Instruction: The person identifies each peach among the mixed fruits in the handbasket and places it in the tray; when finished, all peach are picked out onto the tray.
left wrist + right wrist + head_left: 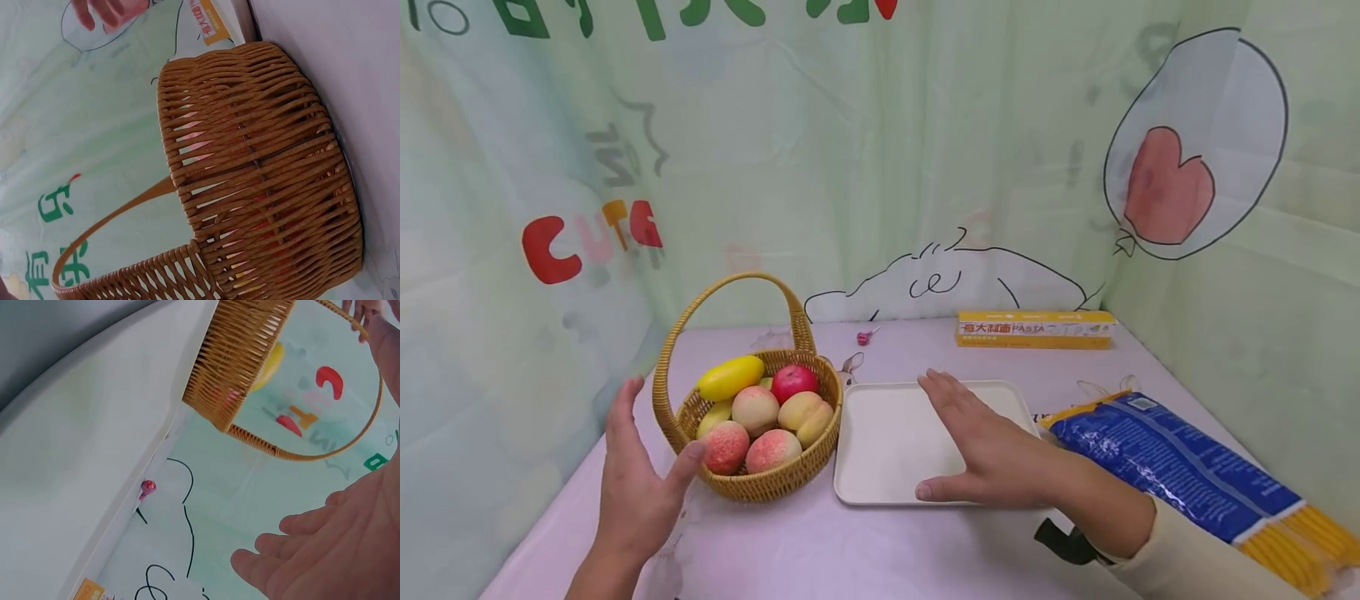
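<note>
A wicker basket holding several fruits, with a yellow one, a red one and pinkish peaches, stands left of a white tray. My left hand is held beside the basket's left front, fingers up and thumb apart; whether the thumb touches it I cannot tell. Above the tray's right part hovers my right hand, fingers extended and holding nothing. The left wrist view shows the basket's woven side close up. In the right wrist view, my right hand has its palm facing the basket.
A yellow pasta box lies at the back right, and a small lollipop at the back middle. Blue packs of pasta lie at the right, partly behind my right forearm. Printed curtains enclose the table.
</note>
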### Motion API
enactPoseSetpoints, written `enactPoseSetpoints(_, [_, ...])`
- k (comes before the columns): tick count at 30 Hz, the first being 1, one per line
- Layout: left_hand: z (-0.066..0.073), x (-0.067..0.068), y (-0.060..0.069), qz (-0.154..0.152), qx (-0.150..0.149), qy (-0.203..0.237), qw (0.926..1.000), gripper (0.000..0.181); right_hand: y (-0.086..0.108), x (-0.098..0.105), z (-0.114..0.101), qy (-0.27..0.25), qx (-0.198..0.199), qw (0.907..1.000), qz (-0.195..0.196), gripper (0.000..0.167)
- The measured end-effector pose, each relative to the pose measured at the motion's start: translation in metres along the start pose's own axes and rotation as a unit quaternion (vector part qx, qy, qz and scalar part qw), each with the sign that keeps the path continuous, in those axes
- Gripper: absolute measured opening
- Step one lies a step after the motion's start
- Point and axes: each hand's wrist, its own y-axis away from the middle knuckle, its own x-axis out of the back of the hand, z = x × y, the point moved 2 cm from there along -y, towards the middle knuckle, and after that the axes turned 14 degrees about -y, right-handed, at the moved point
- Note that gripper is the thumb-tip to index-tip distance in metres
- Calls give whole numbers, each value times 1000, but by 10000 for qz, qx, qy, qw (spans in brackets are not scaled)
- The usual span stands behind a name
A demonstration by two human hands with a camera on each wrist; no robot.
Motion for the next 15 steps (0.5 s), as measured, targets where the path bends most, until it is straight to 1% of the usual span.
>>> enactPoseSetpoints(3, [-5,3,-1,-23,35,419,9991,88,-7,-2,-4,-139,66,9998,-102,122])
enactPoseSetpoints(6, [-8,3,-3,-204,119,648,9976,76,-15,-4,-6,-212,106,9994,-249,123])
enactPoseSetpoints(11, [-9,0,-4,-637,364,710,9948,64,-28,-9,-7,-408,43,9976,-560,124])
enactPoseSetpoints(15, [-12,-4,-6,-916,530,683,9920,51,-40,-10,-9,-758,97,9943,-744,122])
